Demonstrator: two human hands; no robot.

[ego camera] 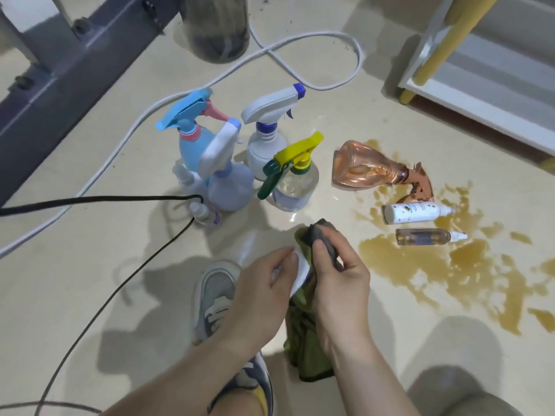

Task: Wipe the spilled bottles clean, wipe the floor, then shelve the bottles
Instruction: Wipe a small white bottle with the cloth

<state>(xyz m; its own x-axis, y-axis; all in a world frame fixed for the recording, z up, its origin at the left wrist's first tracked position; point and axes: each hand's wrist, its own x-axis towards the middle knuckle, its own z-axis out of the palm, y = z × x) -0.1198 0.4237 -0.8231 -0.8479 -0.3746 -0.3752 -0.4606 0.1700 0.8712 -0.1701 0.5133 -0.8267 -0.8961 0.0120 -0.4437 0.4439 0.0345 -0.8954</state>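
Observation:
My left hand (264, 283) holds a small white bottle (301, 270) by its lower end. My right hand (336, 274) grips a green and grey cloth (303, 334) wrapped over the bottle's top. A brown spill (426, 265) spreads over the floor to the right. In it lie a pink spray bottle (369, 166) on its side, a white bottle (411, 213) and a small clear bottle (423, 236). Several spray bottles stand upright to the left: a blue one (195, 139), a white one (267, 136) and a clear one with a yellow and green trigger (292, 181).
A white shelf unit with yellow legs (480, 94) stands at the upper right. A white cable (300, 46) and a black cable (99, 201) run across the floor. A dark metal frame (60, 70) is at the upper left. My shoe (214, 298) is under my left arm.

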